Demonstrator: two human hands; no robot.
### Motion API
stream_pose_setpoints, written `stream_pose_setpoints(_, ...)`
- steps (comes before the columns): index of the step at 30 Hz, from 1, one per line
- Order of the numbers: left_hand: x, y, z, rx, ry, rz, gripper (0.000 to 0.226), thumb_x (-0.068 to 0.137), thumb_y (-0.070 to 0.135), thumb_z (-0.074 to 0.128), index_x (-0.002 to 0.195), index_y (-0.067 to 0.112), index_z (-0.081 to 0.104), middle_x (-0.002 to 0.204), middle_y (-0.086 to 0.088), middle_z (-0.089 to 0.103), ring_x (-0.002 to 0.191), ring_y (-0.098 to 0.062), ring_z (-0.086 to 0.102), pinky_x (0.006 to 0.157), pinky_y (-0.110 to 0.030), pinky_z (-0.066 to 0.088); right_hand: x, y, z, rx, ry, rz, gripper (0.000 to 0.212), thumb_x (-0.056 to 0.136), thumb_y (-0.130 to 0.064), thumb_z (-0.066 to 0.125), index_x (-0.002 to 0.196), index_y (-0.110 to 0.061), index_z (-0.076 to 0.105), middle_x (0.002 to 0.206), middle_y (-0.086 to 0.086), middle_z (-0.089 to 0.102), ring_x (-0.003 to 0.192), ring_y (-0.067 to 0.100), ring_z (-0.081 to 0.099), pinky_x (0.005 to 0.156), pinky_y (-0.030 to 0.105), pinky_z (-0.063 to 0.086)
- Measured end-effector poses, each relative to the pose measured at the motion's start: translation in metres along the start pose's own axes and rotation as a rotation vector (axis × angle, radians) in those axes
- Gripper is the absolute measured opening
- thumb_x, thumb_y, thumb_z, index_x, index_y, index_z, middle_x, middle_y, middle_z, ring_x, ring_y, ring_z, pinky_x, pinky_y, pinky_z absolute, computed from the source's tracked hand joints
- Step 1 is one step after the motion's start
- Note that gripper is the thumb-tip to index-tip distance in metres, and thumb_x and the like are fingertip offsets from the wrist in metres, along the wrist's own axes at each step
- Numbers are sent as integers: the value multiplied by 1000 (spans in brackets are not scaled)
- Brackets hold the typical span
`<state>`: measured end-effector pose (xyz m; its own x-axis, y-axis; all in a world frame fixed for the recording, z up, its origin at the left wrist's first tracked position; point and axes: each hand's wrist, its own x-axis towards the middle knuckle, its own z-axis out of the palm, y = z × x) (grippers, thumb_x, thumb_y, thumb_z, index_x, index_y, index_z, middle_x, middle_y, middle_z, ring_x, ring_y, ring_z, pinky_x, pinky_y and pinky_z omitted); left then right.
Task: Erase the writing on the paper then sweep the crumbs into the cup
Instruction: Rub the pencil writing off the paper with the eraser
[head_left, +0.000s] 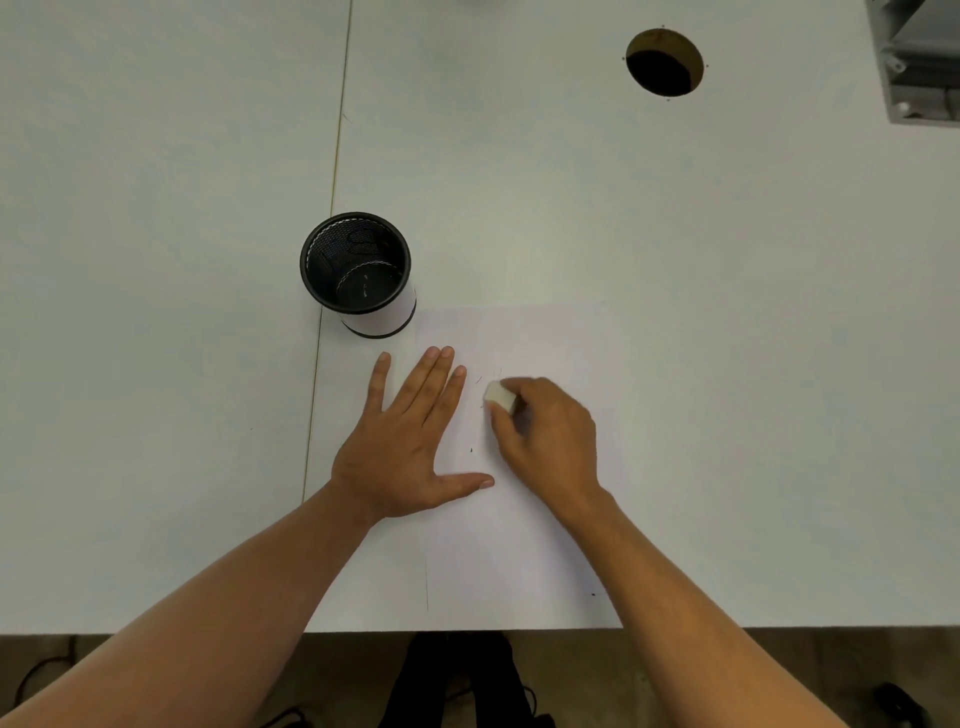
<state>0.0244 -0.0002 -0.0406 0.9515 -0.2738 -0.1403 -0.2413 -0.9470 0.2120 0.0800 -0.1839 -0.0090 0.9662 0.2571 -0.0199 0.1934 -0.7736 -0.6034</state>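
Observation:
A white sheet of paper (524, 545) lies on the table near the front edge. My left hand (410, 452) rests flat on its left side, fingers spread. My right hand (550, 431) grips a white eraser (500, 396) and presses it onto the paper. Faint pencil marks (480, 379) show just above and left of the eraser, and a few dark crumbs (471, 450) lie between my hands. A black mesh cup (358, 273) stands upright just beyond the paper's far left corner, with dark specks inside.
The white table (727, 260) has a seam (332, 208) running front to back on the left, a round cable hole (665, 62) at the far right and a grey metal fixture (919, 62) in the far right corner. The table's front edge (208, 633) is close to me.

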Motion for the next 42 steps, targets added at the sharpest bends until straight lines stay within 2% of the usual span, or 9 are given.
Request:
stream_pose_setpoints(3,0,0,0,-1,2,13,108,84,90,25,161,16,9,169,-12,2,156,-25,-1,121,-64,2,5,2,0,-41,7,-30,24,89,-33,64,105,-16,69,91,-1,70,74,14,64,62,21,42)
stream_pose_setpoints(8,1,-1,1,13,-3,3,107,83,90,24,161,18,9,169,-12,0,156,-26,-1,121,-66,3,34,-1,-2,-77,29,-25,23,92,-31,60,107,-15,68,95,1,70,78,17,64,64,22,41)
stream_pose_setpoints(14,0,-2,2,-11,24,32,98,85,88,26,161,29,12,168,-15,3,156,-28,0,120,-68,4,-2,8,-8,-106,-34,-102,21,90,-29,64,105,-14,69,88,0,69,73,16,64,58,25,49)
stream_pose_setpoints(16,0,-1,2,-6,22,32,97,85,88,26,161,29,12,168,-15,3,156,-28,0,120,-67,4,11,6,-7,-141,-20,-105,23,91,-30,62,106,-14,68,90,1,69,76,18,64,58,28,50)
stream_pose_setpoints(20,1,-1,2,-10,31,27,97,85,88,27,161,30,12,169,-14,2,156,-27,-1,120,-67,2,37,1,-6,-148,5,-80,23,93,-29,58,107,-14,68,93,3,69,78,19,64,60,24,44)
stream_pose_setpoints(28,0,-1,3,-15,47,28,97,85,88,28,161,28,14,168,-15,4,156,-27,0,120,-67,3,13,2,-7,-161,-25,-130,22,90,-28,63,105,-14,69,89,2,70,74,19,65,56,29,51)
stream_pose_setpoints(32,1,-1,2,-12,40,25,97,85,88,27,160,29,15,169,-14,3,156,-27,0,120,-67,4,34,-2,-5,-166,4,-96,23,92,-28,60,107,-13,68,92,3,70,76,20,64,59,27,47)
stream_pose_setpoints(38,0,-2,3,-11,45,28,97,85,88,27,161,28,14,168,-15,4,156,-27,0,120,-67,4,4,5,-8,-155,-44,-122,21,91,-30,62,105,-16,69,87,0,70,72,17,64,56,25,47)
stream_pose_setpoints(42,0,0,2,-4,42,27,97,85,88,27,161,29,14,168,-15,3,156,-27,0,120,-67,4,35,6,-9,-175,-12,-69,24,93,-34,58,106,-17,68,92,0,69,76,17,64,59,24,43)
